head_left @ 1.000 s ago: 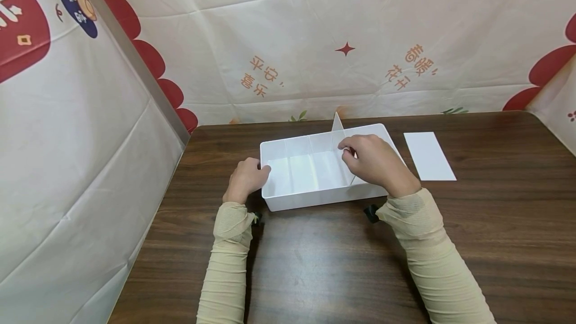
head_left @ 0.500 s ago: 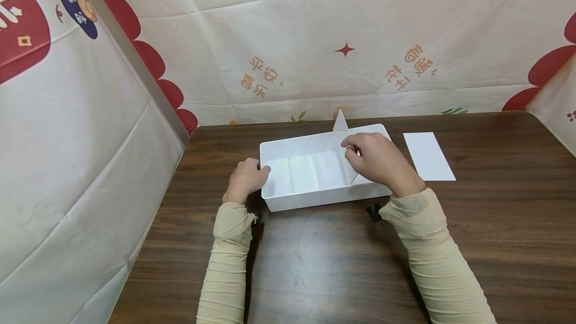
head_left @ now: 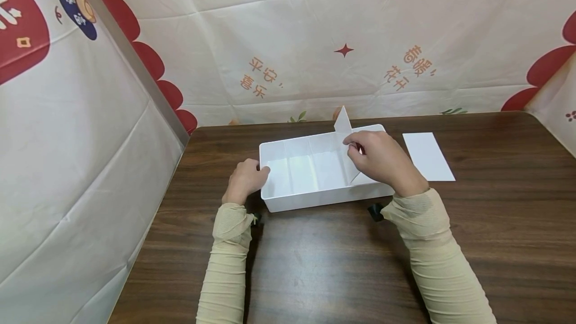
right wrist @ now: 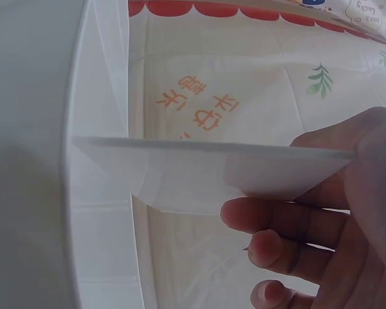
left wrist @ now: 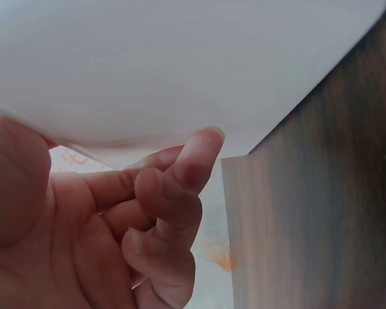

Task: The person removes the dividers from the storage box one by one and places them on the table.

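Note:
A white rectangular plastic box [head_left: 310,200] with low ridges across its inside stands on the table. My left hand [head_left: 245,181] holds its left end, thumb over the rim; in the left wrist view the curled fingers [left wrist: 201,158] lie against the outer wall. Between thumb and fingers, my right hand [head_left: 382,161] pinches a thin white divider panel [head_left: 343,121] set crosswise in the box's right part. The panel leans, its far corner sticking up above the back rim. In the right wrist view the divider's edge meets the box wall, with the other fingertips [right wrist: 244,214] beneath it.
A flat white panel [head_left: 428,156] lies on the dark wooden table [head_left: 306,264] to the right of the box. Behind the table hangs a printed cloth [head_left: 292,54], and another cloth [head_left: 76,164] hangs along the left side.
My right hand has shifted slightly to the right with the divider, whose far corner now stands higher above the back rim. My left hand and the box have stayed in place.

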A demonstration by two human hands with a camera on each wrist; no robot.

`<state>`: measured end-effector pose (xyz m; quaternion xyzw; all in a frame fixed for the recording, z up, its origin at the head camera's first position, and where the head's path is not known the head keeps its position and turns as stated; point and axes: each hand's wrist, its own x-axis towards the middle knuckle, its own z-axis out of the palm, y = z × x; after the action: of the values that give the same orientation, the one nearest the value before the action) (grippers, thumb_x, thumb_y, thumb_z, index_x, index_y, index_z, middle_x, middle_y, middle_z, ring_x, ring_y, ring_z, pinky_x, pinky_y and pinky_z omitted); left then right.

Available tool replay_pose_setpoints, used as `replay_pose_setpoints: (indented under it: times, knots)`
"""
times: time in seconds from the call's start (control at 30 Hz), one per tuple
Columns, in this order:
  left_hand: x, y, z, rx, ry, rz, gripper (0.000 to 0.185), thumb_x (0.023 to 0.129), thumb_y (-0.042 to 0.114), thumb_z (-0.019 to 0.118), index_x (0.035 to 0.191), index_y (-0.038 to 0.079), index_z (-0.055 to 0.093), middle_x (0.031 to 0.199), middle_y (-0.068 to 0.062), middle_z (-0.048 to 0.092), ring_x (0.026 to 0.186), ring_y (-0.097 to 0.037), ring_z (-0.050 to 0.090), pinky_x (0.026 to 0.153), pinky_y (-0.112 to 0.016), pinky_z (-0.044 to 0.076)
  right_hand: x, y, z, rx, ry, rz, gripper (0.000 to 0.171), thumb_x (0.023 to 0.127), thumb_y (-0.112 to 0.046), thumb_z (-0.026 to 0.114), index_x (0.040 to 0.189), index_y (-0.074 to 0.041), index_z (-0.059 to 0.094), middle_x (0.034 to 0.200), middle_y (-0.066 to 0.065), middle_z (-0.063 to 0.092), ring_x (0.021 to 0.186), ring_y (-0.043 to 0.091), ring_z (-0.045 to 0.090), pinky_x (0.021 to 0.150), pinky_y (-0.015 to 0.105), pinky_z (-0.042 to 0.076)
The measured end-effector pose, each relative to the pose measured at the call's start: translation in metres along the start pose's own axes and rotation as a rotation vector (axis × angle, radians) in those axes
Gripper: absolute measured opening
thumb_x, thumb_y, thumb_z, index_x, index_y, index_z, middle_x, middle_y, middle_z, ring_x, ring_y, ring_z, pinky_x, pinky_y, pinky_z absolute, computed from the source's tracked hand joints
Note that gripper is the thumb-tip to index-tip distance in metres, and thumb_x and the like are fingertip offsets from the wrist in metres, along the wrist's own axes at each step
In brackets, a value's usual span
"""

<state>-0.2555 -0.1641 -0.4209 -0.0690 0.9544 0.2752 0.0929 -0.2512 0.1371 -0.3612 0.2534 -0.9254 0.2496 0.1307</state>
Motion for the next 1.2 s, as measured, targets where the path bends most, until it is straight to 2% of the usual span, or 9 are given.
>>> replay_pose_setpoints:
  times: [0.23, 0.53, 0.93, 1.2]
  knots:
    - [0.0, 0.0, 0.0, 0.008, 0.002, 0.005, 0.035, 0.097, 0.035, 0.047, 0.101, 0.005, 0.065, 0.086, -0.01, 0.06, 0.076, -0.025, 0.056, 0.064, -0.036, 0.042, -0.001, 0.001, -0.004, 0.021, 0.014, 0.002, 0.028, 0.087, -0.001, 0.048, 0.098, -0.001, 0.075, 0.081, 0.007, 0.067, 0.067, 0.02, 0.053, 0.062, 0.034, 0.041]
    - [0.001, -0.001, 0.0, 0.006, -0.003, 0.023, 0.032, 0.097, 0.033, 0.047, 0.084, 0.007, 0.061, 0.076, -0.008, 0.054, 0.066, -0.022, 0.051, 0.057, -0.034, 0.039, -0.002, 0.005, -0.007, 0.015, 0.046, -0.007, 0.029, 0.088, -0.002, 0.047, 0.099, 0.0, 0.074, 0.076, 0.006, 0.064, 0.063, 0.019, 0.05, 0.06, 0.033, 0.04]
    - [0.0, -0.002, -0.001, 0.004, 0.0, 0.024, 0.033, 0.097, 0.033, 0.047, 0.084, 0.007, 0.061, 0.076, -0.009, 0.055, 0.067, -0.023, 0.052, 0.058, -0.034, 0.04, -0.005, 0.01, -0.013, 0.025, 0.04, 0.033, 0.028, 0.089, -0.002, 0.048, 0.101, 0.002, 0.073, 0.083, 0.011, 0.066, 0.069, 0.022, 0.052, 0.063, 0.035, 0.041]
    - [0.001, -0.003, 0.0, 0.01, 0.009, 0.031, 0.033, 0.097, 0.033, 0.047, 0.082, 0.007, 0.061, 0.075, -0.008, 0.055, 0.066, -0.023, 0.052, 0.058, -0.035, 0.039, -0.009, 0.014, -0.021, 0.042, 0.034, 0.07, 0.026, 0.091, -0.003, 0.051, 0.105, 0.003, 0.072, 0.081, 0.011, 0.065, 0.068, 0.023, 0.05, 0.063, 0.035, 0.041]
